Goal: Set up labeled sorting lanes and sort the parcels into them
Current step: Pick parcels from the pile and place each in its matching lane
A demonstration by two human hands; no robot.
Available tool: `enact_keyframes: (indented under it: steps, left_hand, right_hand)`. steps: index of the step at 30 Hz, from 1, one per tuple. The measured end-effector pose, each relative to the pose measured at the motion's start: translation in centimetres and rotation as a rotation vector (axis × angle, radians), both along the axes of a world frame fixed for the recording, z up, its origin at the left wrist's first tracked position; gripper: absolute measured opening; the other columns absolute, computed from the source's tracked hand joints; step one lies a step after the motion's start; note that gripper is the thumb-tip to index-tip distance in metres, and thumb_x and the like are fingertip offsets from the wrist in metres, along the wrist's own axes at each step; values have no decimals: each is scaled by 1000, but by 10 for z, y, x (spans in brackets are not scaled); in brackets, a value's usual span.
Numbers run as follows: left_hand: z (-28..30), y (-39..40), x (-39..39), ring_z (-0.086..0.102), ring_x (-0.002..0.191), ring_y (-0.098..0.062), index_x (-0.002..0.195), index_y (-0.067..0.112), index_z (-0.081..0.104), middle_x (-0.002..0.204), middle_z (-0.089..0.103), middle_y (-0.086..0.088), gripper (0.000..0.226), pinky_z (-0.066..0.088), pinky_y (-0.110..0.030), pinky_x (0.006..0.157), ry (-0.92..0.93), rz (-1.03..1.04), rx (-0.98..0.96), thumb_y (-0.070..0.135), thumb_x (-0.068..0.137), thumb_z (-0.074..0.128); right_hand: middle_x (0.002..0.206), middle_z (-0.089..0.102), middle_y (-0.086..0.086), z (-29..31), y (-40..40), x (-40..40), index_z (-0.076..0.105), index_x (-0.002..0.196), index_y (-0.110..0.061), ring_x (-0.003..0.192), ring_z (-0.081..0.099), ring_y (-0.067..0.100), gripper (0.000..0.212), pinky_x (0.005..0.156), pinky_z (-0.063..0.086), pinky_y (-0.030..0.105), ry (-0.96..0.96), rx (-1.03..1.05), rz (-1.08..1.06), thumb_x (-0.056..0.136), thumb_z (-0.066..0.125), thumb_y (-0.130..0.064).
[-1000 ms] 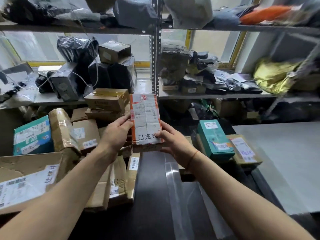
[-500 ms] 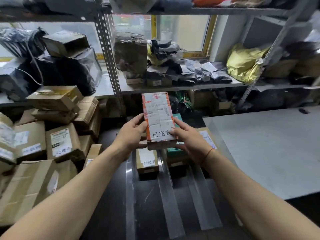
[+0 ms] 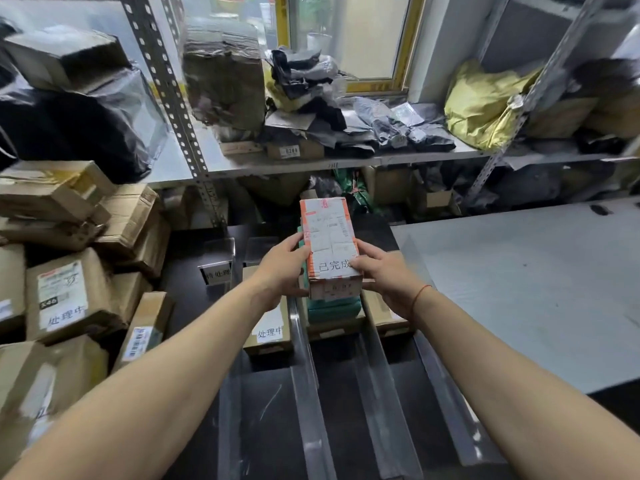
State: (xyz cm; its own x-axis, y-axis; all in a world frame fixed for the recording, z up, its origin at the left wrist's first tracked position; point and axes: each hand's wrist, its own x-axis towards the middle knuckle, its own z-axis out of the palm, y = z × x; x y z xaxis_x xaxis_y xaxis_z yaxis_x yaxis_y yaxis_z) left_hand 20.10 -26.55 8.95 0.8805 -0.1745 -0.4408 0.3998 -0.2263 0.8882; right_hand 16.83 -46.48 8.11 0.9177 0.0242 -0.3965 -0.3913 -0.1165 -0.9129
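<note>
I hold a narrow parcel (image 3: 330, 244) with orange edges, a white shipping label and a handwritten white tag, one hand on each long side. My left hand (image 3: 282, 265) grips its left side, my right hand (image 3: 379, 271) its right side. The parcel hovers just above a teal parcel (image 3: 332, 310) lying in a lane on the black table. Clear plastic strips (image 3: 304, 375) divide the table into lanes. A brown box with a white tag (image 3: 266, 336) lies in the lane to the left. Another brown box (image 3: 382, 315) lies in the lane to the right.
A clear stand holding a paper lane label (image 3: 218, 270) stands at the far left lane. Stacked cardboard boxes (image 3: 65, 292) crowd the left. A metal shelf (image 3: 311, 164) with bags and boxes runs behind. A grey table (image 3: 536, 289) lies to the right.
My view swung from the box pile on the left to the lanes. Both hands carried the parcel forward and down, over the teal parcel.
</note>
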Motion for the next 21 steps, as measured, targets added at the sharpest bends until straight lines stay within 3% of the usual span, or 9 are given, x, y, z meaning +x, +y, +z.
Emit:
enact_keyframes:
  steps: [8,13,16,19,21]
  left_hand:
    - [-31,-2,15,74,106,-11,146,46,51,111,78,17,36,64,-33,62,29,-18,29,43,110,50]
    - [-36,-2,18,73,105,-10,144,45,51,112,78,17,34,64,-33,63,18,-35,23,45,110,52]
    - [-37,-1,20,73,106,-12,147,44,48,113,78,17,39,65,-35,62,23,-30,25,44,109,54]
    - [-33,3,18,72,108,-14,149,44,46,117,76,13,43,66,-37,67,-12,-31,39,44,107,57]
    - [-25,9,13,71,106,-13,150,44,43,116,74,11,45,65,-37,71,-80,-25,70,41,107,58]
  right_hand:
    - [129,73,-15,-20,2,10,50,142,-45,120,66,8,36,84,54,27,20,-31,69,111,51,-28]
    - [125,75,-15,-27,-1,12,50,138,-45,110,69,4,32,78,54,24,30,-22,59,111,51,-28]
    - [125,75,-11,-28,-1,14,51,140,-42,111,69,7,34,85,56,29,31,-19,48,110,52,-25]
    - [126,74,-3,-26,0,14,48,150,-33,117,69,14,44,98,59,43,17,-52,8,108,57,-25]
    - [126,71,-2,-17,3,11,47,151,-29,120,66,16,46,96,60,43,-38,-101,-31,107,59,-25]
